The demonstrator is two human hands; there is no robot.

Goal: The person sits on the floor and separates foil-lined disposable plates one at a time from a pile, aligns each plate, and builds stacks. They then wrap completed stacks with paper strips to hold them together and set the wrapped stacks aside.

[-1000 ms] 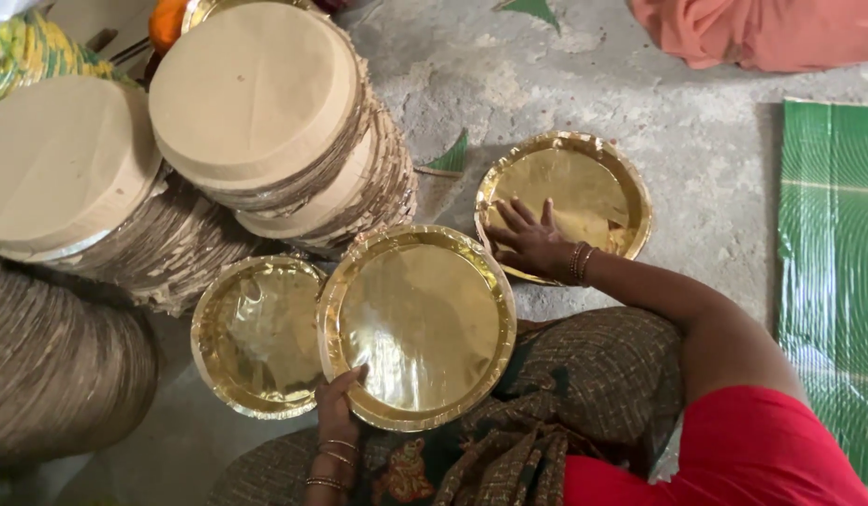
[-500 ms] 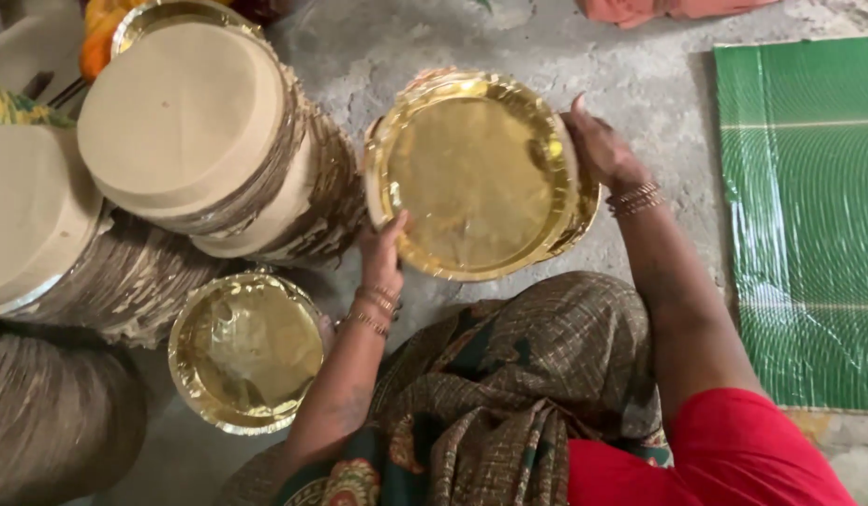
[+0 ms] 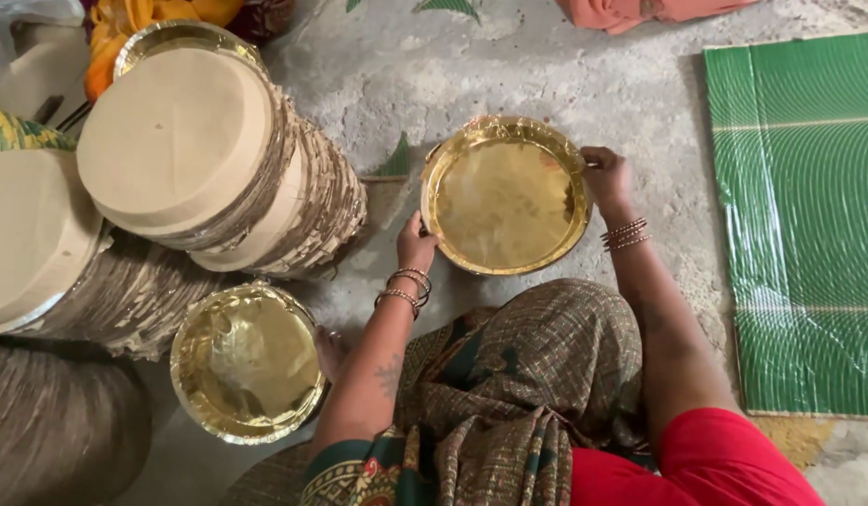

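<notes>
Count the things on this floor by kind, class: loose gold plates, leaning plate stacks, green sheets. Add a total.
Loose gold plates: 2, one held by the left hand and right hand, one lying near the knee
Leaning plate stacks: 2
Green sheets: 1
Total: 5

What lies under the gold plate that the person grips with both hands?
Another gold rim shows under the top gold plate at its far left edge, so at least one more plate lies beneath. The left hand and right hand grip its sides. How many are stacked stays covered.
</notes>
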